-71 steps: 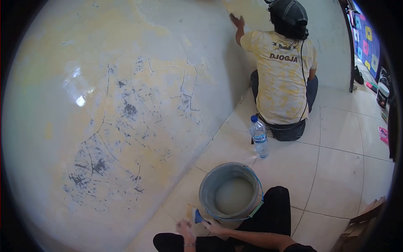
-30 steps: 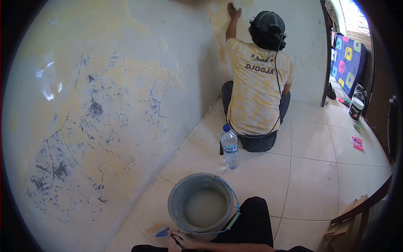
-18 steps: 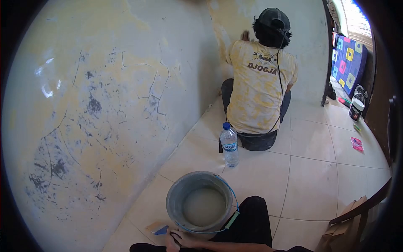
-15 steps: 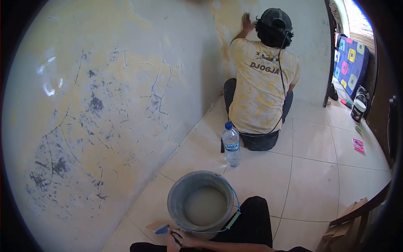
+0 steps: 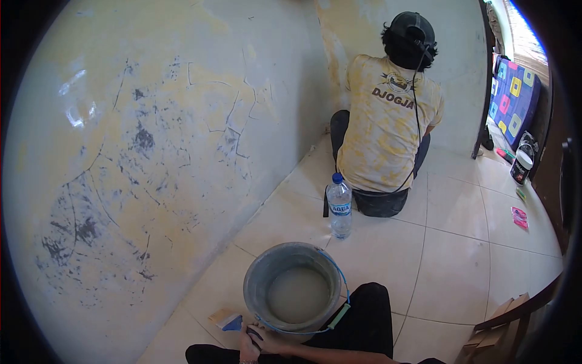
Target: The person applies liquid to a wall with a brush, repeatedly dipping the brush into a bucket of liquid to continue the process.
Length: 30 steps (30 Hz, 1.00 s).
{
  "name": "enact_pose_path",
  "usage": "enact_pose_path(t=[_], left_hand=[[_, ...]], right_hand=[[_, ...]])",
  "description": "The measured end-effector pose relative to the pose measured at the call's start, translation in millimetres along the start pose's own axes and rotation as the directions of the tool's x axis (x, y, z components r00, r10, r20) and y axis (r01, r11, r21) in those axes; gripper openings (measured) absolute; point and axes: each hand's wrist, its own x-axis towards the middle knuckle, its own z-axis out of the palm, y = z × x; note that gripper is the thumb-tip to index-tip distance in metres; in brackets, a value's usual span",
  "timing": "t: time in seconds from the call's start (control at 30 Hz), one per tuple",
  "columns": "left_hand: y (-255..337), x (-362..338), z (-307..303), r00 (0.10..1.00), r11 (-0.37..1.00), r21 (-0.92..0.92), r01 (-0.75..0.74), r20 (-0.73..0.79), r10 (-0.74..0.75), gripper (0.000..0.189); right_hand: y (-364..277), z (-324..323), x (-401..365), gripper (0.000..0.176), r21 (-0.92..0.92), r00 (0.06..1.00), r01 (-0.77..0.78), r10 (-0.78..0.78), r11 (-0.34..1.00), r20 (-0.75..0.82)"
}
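My left hand (image 5: 248, 347) and my right hand (image 5: 271, 341) are together at the bottom of the view, closed around the dark handle of a wide paintbrush (image 5: 227, 320). Its pale bristles and blue ferrule point left, over the floor tiles. Where the hands meet, some fingers are hidden. Just beyond them stands a grey bucket (image 5: 254, 273) with cloudy, greyish liquid in it. The bucket's wire handle, with a green grip (image 5: 339, 316), hangs down on its near right side, by my knee.
A co-worker (image 5: 388, 121) sits on the floor ahead, facing the corner wall. Behind them stands a plastic water bottle (image 5: 341, 209). On the left is a cracked, patchy wall (image 5: 200, 139). To the right are a paint tub (image 5: 521, 167), a pink packet (image 5: 519, 218) and wooden furniture (image 5: 521, 315).
The co-worker's raised left hand has come down out of sight behind their body. The view has shifted slightly. My hands keep their hold on the paintbrush.
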Motion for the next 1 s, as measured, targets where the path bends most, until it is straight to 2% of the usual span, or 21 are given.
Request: enact_pose_path(t=[0.1,0.17,0.3,0.4,0.5,0.53,0.63,0.73,0.83,0.87,0.9,0.93,1.0], left_hand=[[-4,2,-3,0.997,1.000,-0.019,-0.005,-0.075,0.004,0.043],[-4,1,-3,0.997,0.999,-0.023,-0.031,-0.064,0.029,0.042],[0,-7,5,0.999,0.998,-0.054,-0.022,-0.030,0.020,0.039],[9,-24,25,0.999,0.998,0.026,-0.049,0.012,0.048,0.037],[3,-21,4,0.993,0.971,0.218,-0.095,-0.052,0.109,0.035],[1,-20,3,0.993,0.972,0.223,-0.078,-0.067,0.095,0.035],[4,-25,8,0.989,0.974,0.215,-0.065,-0.115,0.091,0.037],[5,-34,12,0.979,0.977,0.191,-0.094,-0.160,0.125,0.039],[5,-39,19,0.979,0.984,0.152,-0.097,-0.164,0.121,0.040],[3,-38,20,0.984,0.985,0.142,-0.099,-0.136,0.118,0.040],[-5,-25,10,0.983,0.979,0.162,-0.124,-0.117,0.144,0.040],[-7,-14,8,0.985,0.975,0.208,-0.073,-0.141,0.103,0.042],[-7,-9,18,0.995,0.986,0.152,-0.068,-0.060,0.078,0.043]], right_hand=[[-3,-3,-1,0.047,0.066,1.000,-0.003,0.002,0.998,0.019],[8,7,2,0.047,0.049,1.000,-0.010,0.010,0.999,0.006],[-17,-10,-2,0.045,0.085,0.997,-0.072,0.071,0.994,0.016],[-1,14,6,0.039,0.109,0.983,0.036,-0.015,0.993,-0.184],[9,30,4,0.034,0.389,0.982,-0.006,0.079,0.921,-0.173],[16,34,4,0.032,0.230,0.965,0.069,-0.007,0.971,-0.260],[-14,18,-3,0.033,0.348,0.981,-0.088,0.141,0.934,-0.130],[-18,20,-1,0.032,0.359,0.972,-0.200,0.231,0.912,-0.044],[5,36,5,0.034,0.366,0.983,-0.110,0.155,0.924,-0.096],[24,46,7,0.034,0.240,0.979,0.025,0.025,0.971,-0.204],[28,46,6,0.035,0.189,0.973,0.060,-0.015,0.980,-0.230],[31,45,5,0.035,0.137,0.965,0.092,-0.055,0.986,-0.255],[-1,9,5,0.035,0.170,0.980,-0.034,0.066,0.985,-0.188]])
